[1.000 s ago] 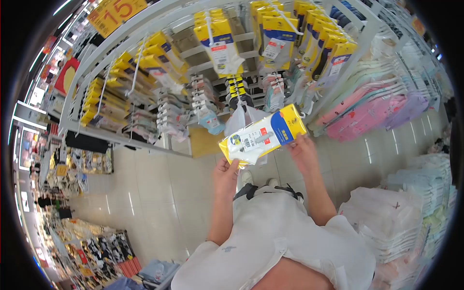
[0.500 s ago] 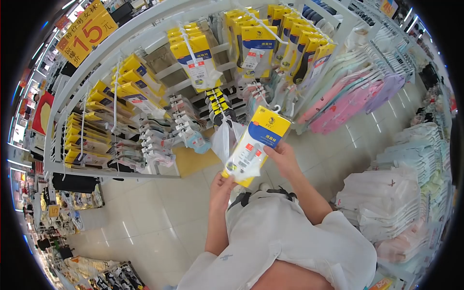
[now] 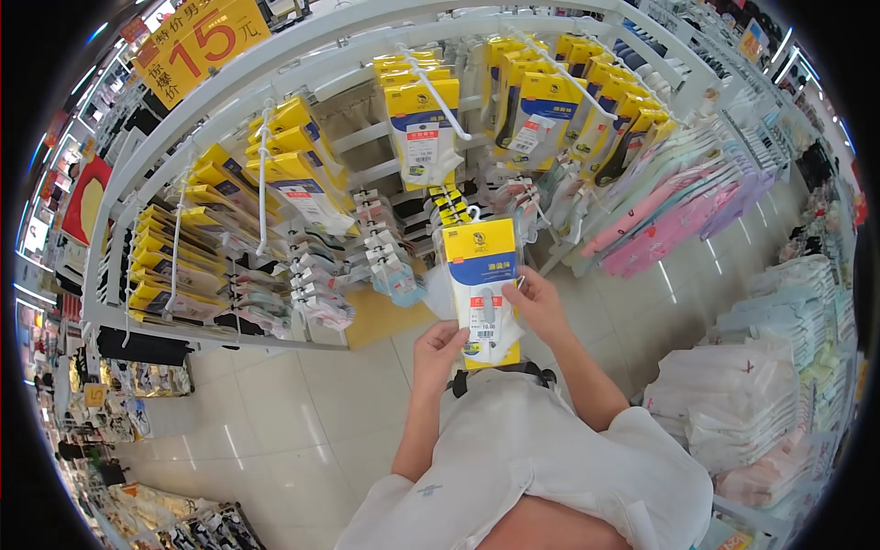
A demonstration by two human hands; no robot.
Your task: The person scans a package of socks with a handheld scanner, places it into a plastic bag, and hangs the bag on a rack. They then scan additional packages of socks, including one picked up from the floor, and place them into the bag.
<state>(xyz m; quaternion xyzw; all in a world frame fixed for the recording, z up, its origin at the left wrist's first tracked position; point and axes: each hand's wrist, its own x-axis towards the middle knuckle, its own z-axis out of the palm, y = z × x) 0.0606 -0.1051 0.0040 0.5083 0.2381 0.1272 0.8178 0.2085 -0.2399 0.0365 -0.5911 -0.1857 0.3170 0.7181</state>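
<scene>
A pack of socks (image 3: pixel 483 268) is held upright in front of my chest. Its card is yellow and blue, white socks show through the clear wrap, and a small white hook tops it. My left hand (image 3: pixel 437 357) pinches the pack's lower left edge, thumb on the front. At the right edge, about mid-height, my right hand (image 3: pixel 539 304) grips it with the thumb on the front. A price label with a barcode (image 3: pixel 483 323) faces me on the pack. Just beyond it, similar sock packs (image 3: pixel 422 119) hang from a rack hook.
A white display rack (image 3: pixel 119 206) curves ahead, with several hooks of yellow packs and small socks (image 3: pixel 394 261). A yellow price sign (image 3: pixel 203 48) stands upper left. Pink garments (image 3: pixel 655 225) hang at right, and pale clothes (image 3: pixel 724 390) hang close by my right side. Tiled floor (image 3: pixel 266 403) lies below left.
The sock pack has turned from a tilt to nearly upright, both hands still on it. The rack has shifted right and a little nearer in view.
</scene>
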